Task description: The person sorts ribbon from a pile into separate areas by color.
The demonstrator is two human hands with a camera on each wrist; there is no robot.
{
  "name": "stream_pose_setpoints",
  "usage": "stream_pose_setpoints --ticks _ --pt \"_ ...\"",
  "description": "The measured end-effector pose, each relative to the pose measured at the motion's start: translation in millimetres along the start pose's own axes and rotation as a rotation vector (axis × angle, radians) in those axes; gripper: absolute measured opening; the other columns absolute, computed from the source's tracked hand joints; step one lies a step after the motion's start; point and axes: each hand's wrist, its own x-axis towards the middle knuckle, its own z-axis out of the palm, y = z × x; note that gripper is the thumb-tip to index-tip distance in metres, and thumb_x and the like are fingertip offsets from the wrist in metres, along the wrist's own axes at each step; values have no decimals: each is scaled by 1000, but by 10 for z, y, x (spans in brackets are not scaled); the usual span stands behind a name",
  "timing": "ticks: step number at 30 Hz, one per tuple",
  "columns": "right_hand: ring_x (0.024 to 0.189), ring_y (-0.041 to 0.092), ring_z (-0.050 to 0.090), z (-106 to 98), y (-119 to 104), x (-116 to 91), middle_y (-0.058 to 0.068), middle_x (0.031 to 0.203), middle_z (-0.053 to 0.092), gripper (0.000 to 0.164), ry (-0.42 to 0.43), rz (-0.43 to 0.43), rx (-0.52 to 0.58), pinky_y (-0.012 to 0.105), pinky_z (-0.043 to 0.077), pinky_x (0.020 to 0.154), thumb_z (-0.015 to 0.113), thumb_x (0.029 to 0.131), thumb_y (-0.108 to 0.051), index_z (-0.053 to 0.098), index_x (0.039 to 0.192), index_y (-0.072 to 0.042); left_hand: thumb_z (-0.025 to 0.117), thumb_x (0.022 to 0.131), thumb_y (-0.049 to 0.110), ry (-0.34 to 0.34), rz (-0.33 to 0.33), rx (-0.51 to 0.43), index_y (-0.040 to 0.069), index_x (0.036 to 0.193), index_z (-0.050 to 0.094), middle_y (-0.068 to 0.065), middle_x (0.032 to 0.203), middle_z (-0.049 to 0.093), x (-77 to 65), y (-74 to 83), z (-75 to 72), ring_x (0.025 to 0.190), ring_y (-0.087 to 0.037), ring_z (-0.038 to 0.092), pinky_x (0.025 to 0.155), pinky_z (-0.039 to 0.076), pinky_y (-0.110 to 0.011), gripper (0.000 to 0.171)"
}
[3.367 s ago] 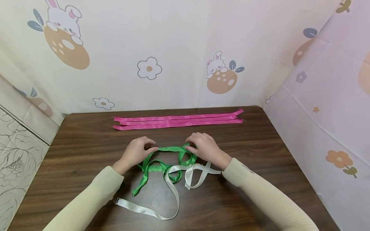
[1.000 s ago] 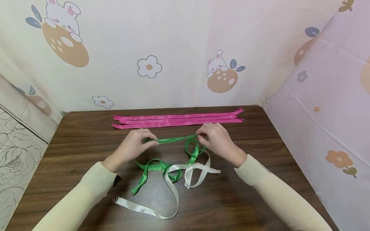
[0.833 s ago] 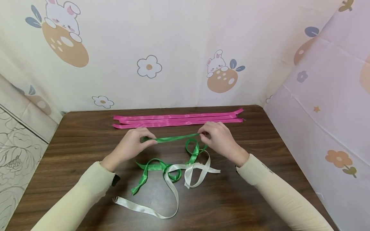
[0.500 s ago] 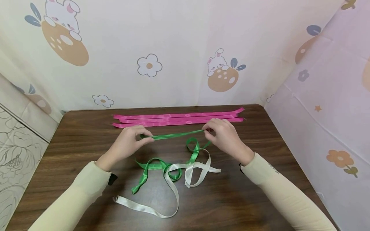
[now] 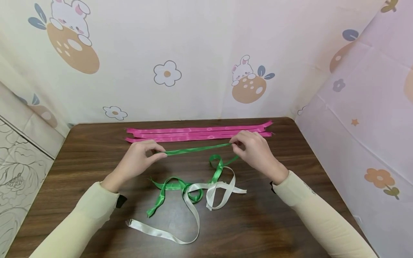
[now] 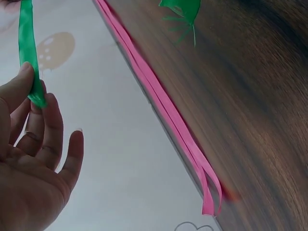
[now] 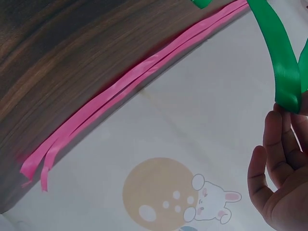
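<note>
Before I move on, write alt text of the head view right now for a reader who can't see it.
A person's left hand and right hand pinch a green ribbon stretched between them over a brown table. Nearer the person, more green ribbon and white ribbon overlap in loops; pink ribbons lie side by side along the far edge.
</note>
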Motion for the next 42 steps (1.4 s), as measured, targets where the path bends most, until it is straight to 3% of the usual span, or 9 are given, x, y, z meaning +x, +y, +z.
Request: stream_pose_setpoints --ticks 15,22,30,42 --pt "77 16 63 -59 61 -20 4 85 73 9 -14 7 -24 40 51 77 75 86 -3 77 91 -11 84 86 15 65 -40 5 21 93 79 8 87 74 -68 -98 -141 79 -4 63 74 56 -23 10" --pt "75 15 59 -109 118 -46 3 82 71 11 7 9 -51 38 48 73 73 85 0 77 89 -10 84 86 15 112 -45 42 22 92 79 8 92 75 -118 -160 -233 81 0 62 74 57 -23 11" --pt "78 17 63 -158 191 -102 3 86 73 13 -5 40 -76 41 48 73 72 84 0 78 91 -10 84 86 13 151 -37 48 22 91 79 7 89 74 -160 -218 -317 79 4 59 74 52 -13 11" --pt "75 18 63 -238 421 -201 5 89 72 14 -31 95 -94 44 50 74 69 85 1 78 93 -7 83 87 14 150 -98 78 20 93 79 4 92 76 -247 -458 -359 84 13 56 73 50 -10 9"
